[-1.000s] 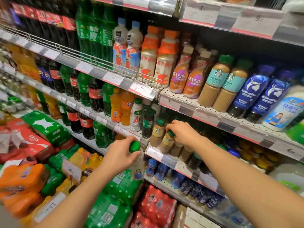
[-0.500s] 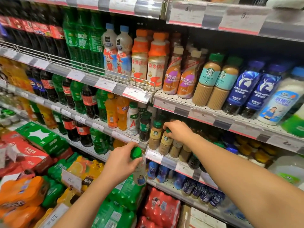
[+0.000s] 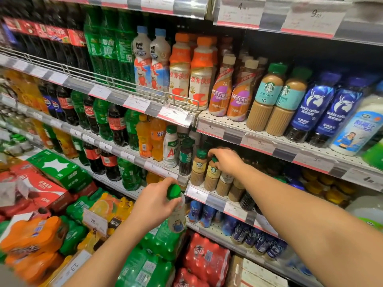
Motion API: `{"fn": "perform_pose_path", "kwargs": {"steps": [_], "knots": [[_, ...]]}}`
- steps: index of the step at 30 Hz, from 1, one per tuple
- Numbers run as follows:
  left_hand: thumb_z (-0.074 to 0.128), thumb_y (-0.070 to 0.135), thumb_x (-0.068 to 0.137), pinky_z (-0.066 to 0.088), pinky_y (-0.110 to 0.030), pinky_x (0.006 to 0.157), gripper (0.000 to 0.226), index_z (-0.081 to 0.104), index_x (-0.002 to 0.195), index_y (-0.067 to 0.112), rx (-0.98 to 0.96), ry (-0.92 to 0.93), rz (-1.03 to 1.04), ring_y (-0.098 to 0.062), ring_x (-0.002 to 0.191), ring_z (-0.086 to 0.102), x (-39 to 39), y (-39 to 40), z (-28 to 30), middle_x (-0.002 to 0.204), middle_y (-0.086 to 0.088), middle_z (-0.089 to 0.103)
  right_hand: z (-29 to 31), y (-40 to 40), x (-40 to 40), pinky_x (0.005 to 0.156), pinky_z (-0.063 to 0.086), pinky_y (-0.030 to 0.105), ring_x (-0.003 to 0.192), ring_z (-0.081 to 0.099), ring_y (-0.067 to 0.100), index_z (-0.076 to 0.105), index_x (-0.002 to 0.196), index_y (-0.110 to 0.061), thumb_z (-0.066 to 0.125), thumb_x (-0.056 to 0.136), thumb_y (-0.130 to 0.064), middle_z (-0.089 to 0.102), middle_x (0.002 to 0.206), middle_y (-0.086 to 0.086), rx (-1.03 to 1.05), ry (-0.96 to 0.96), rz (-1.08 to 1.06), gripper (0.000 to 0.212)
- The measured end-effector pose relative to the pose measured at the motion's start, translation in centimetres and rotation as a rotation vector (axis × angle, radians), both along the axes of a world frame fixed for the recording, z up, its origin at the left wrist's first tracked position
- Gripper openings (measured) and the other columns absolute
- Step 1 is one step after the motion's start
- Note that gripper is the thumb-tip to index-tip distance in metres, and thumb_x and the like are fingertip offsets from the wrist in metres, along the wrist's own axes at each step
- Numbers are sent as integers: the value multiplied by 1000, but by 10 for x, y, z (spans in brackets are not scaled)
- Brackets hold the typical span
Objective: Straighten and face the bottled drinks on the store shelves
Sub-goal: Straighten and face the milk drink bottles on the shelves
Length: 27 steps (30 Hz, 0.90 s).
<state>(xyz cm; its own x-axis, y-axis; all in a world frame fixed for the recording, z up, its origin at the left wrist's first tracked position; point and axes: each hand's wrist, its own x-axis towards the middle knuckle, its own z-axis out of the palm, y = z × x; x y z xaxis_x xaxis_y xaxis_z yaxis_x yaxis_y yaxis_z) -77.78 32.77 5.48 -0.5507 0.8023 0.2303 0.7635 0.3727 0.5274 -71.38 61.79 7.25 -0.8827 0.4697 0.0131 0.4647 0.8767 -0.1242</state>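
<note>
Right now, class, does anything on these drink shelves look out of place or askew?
Yes. The left hand holds a green-capped bottle off the shelves, in front of the lower stock. The right hand grips the top of a coffee bottle that leans, unlike its upright neighbour.

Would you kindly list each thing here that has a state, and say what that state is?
Left hand: grips the green-capped bottle off the shelf.
Green-capped bottle: upright, capped, held in front of the shelves.
Right hand: grips the top of a Starbucks latte bottle.
Starbucks latte bottle: standing on the shelf, label forward.
Neighbouring Starbucks bottle: upright, capped, label forward.
Flat White bottles: upright, leaning in this wide view.
</note>
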Motion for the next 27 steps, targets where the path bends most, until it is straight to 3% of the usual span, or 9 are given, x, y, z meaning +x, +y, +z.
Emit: {"fn": "perform_pose_path", "kwargs": {"steps": [5, 8, 10, 13, 16, 19, 23, 27], "knots": [[72, 45, 88, 34, -14, 56, 34, 54, 114, 32, -29, 12, -5, -4, 73, 56, 6, 4, 1, 87, 17, 62, 3, -10, 16, 95, 55, 40, 120, 60, 24, 48, 146, -27, 68, 94, -28, 60, 136, 4, 5, 88, -19, 56], [71, 48, 86, 47, -24, 64, 36, 57, 115, 32, -13, 7, 3, -11, 84, 64, 10, 15, 6, 95, 13, 69, 6, -26, 45, 101, 51, 38, 119, 58, 17, 58, 134, -25, 67, 93, -23, 60, 133, -3, -42, 289, -25, 42], [71, 51, 84, 54, -35, 71, 39, 58, 116, 33, -14, 10, 11, -16, 87, 65, 14, 25, 10, 98, 10, 71, 5, -40, 72, 97, 53, 35, 106, 63, 10, 67, 120, -24, 67, 91, -18, 66, 120, -7, -156, 406, -34, 29], [70, 54, 83, 57, -37, 73, 37, 59, 113, 35, -8, 1, -7, -15, 84, 65, 24, 41, 21, 96, 10, 71, 0, -60, 120, 93, 56, 30, 93, 67, 0, 71, 111, -29, 72, 89, -24, 71, 106, -15, -408, 374, -70, 22], [72, 51, 84, 56, -33, 74, 35, 63, 111, 32, 14, -2, -63, -10, 84, 64, 41, 59, 34, 96, 12, 70, -11, -76, 164, 94, 57, 33, 98, 66, -3, 67, 116, -33, 77, 85, -38, 68, 111, -19, -581, 302, -98, 33], [72, 57, 81, 52, -29, 72, 41, 65, 112, 32, 37, 20, -110, -9, 86, 66, 67, 79, 48, 96, 14, 72, -17, -91, 199, 91, 58, 33, 106, 63, -3, 61, 126, -38, 77, 78, -54, 63, 120, -22, -654, 369, -182, 53], [70, 66, 75, 49, -27, 64, 44, 67, 108, 37, 56, 75, -197, -3, 74, 65, 116, 110, 71, 84, 16, 72, -11, -95, 238, 91, 56, 30, 108, 60, -2, 53, 130, -42, 78, 71, -55, 61, 116, -20, -598, 449, -294, 65], [61, 72, 69, 56, -34, 71, 51, 66, 104, 36, 118, 78, -290, -8, 76, 70, 174, 136, 93, 85, 15, 74, 5, -83, 285, 89, 54, 35, 101, 57, 4, 51, 128, -40, 76, 69, -55, 58, 108, -23, -444, 434, -372, 65]]}}
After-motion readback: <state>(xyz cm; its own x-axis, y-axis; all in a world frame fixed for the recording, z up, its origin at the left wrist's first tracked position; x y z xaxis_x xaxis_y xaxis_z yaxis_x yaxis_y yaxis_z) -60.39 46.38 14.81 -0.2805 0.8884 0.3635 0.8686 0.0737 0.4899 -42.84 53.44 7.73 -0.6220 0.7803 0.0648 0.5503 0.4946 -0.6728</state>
